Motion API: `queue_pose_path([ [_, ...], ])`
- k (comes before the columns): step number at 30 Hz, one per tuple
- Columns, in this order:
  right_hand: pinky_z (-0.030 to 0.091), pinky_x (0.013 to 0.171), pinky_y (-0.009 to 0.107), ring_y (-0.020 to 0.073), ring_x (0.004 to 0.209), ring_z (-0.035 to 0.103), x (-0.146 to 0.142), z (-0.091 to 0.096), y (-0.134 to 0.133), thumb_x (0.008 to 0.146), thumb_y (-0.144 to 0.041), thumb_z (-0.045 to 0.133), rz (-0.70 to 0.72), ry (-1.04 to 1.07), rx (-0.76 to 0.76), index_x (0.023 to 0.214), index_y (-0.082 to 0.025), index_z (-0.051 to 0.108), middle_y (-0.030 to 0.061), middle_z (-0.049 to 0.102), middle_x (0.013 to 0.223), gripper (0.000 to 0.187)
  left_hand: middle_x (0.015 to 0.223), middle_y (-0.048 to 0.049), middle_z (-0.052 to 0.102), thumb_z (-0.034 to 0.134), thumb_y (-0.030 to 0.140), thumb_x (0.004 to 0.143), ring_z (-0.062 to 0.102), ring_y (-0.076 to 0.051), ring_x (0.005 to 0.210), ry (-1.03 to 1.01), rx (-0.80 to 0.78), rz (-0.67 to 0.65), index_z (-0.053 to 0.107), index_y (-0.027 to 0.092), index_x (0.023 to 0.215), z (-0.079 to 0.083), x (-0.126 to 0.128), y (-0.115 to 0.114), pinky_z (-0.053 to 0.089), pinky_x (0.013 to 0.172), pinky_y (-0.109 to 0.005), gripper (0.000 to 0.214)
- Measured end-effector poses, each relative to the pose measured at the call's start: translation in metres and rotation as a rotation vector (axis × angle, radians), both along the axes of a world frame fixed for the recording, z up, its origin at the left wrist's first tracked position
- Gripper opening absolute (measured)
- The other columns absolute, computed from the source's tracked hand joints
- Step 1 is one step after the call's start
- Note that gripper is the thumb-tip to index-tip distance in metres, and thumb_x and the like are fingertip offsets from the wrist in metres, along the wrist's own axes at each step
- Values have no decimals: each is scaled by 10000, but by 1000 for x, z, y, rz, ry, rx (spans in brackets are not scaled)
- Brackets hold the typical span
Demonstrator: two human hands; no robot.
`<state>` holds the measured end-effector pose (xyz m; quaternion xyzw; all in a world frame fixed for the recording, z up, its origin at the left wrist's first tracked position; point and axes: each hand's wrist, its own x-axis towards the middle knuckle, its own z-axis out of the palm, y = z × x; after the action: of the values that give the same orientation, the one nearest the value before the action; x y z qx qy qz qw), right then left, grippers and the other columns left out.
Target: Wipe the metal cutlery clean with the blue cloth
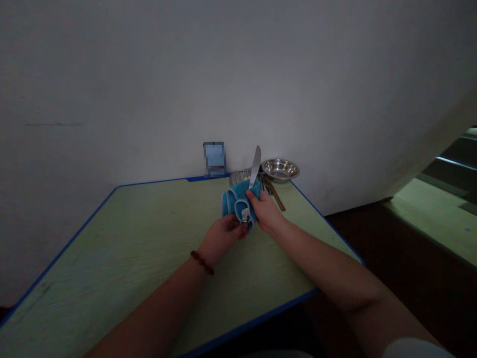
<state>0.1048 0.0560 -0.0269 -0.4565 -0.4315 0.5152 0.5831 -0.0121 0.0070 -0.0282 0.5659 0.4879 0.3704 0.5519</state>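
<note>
A blue cloth (pixel 231 201) with a pale edge and a white tag is folded around the lower part of a table knife (pixel 255 165). The knife's bare metal blade points up and away from me. My right hand (pixel 267 211) grips the cloth around the knife, its thumb on top near the base of the blade. Below it, my left hand (pixel 225 233) is closed at the bottom of the cloth, in line with the knife's handle end. Cloth and fingers hide most of the handle. A dark red bead bracelet (pixel 202 262) circles my left wrist.
Beyond my hands, a shiny metal bowl (pixel 280 170) stands at the table's far right corner. Wooden-handled chopsticks or utensils (pixel 275 193) and a fork (pixel 247 172) lie beside it. A blurred upright device (pixel 215 159) leans near the wall. The pale green table (pixel 149 238) has blue edging.
</note>
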Motion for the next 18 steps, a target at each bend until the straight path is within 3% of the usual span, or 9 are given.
queue_pose_path([
  [9, 445, 632, 268, 112, 613, 557, 1, 7, 0, 652, -327, 557, 10, 114, -2, 751, -180, 577, -13, 621, 676, 178, 700, -20, 615, 607, 318, 622, 593, -143, 644, 40, -32, -15, 540, 143, 744, 5, -2, -1, 475, 687, -326, 224],
  [18, 428, 562, 243, 96, 531, 523, 5, 8, 3, 638, -345, 568, -22, 94, 15, 707, -174, 565, -34, 585, 583, 184, 655, 0, 593, 603, 290, 623, 583, -126, 613, 21, -54, -24, 518, 147, 720, 6, 0, -3, 469, 656, -302, 193],
])
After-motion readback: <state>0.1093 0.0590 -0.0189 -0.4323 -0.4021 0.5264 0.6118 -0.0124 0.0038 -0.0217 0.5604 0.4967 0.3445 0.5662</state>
